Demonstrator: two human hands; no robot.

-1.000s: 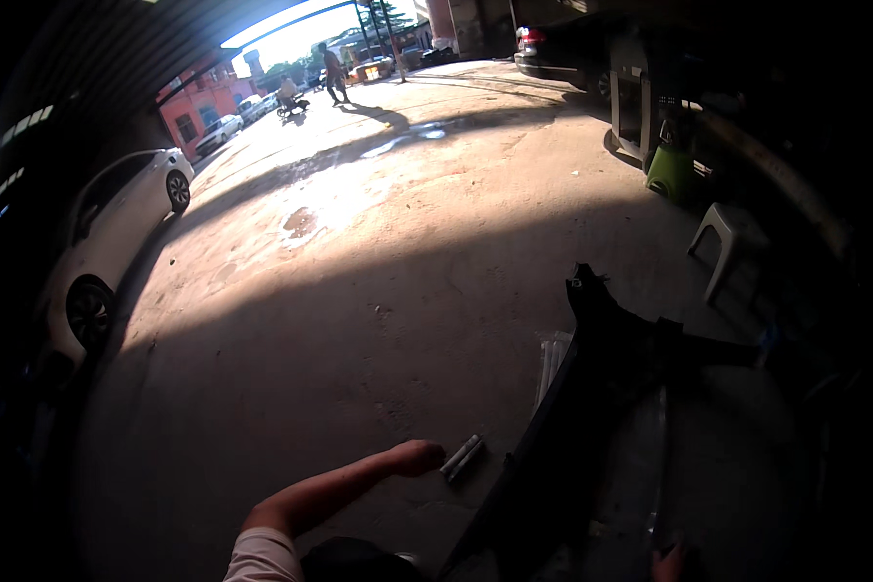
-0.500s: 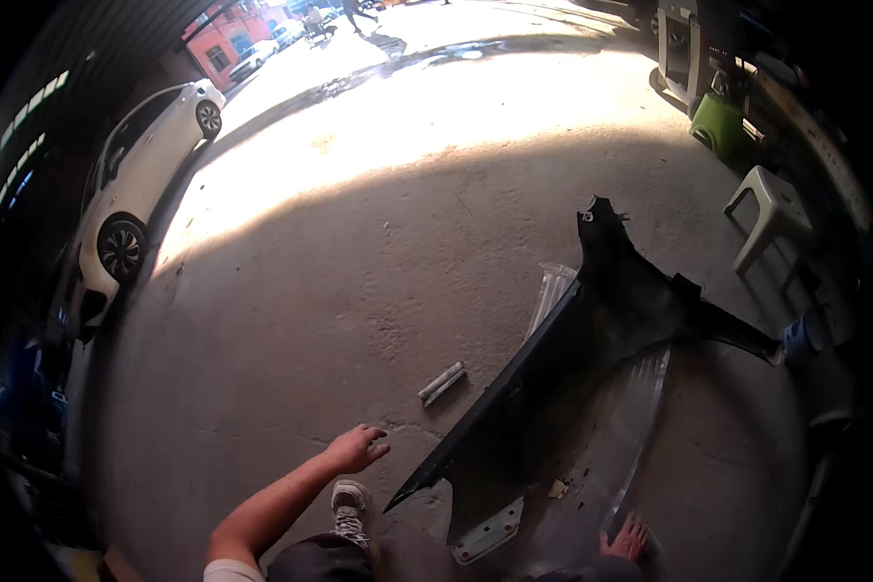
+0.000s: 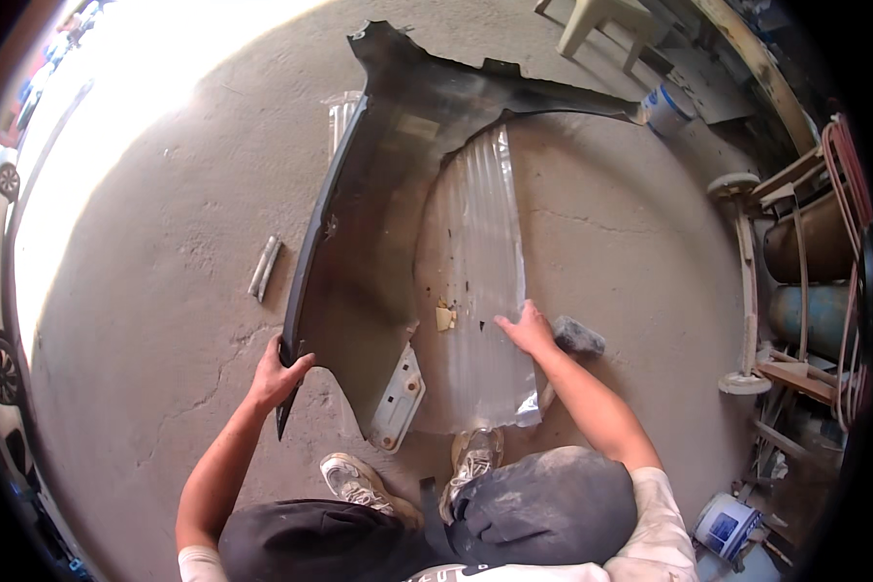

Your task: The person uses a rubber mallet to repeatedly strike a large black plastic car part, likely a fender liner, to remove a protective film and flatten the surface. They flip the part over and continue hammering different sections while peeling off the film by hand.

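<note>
Head: grey block [image 3: 580, 337] beside right hand [image 3: 528, 330]; stool [image 3: 580, 27] beyond panel [image 3: 364, 252]

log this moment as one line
left hand: on dark panel, lower left edge | right hand: open at clear plastic sheet, right edge, contact unclear | grey block-like object: beside right hand

The curved panel [image 3: 359, 242] is coloured dark grey; the clear plastic sheet [image 3: 483, 213] is striped lengthwise; the stool [image 3: 613, 14] is tinted cream, the lower cylinder [image 3: 824, 318] blue.
</note>
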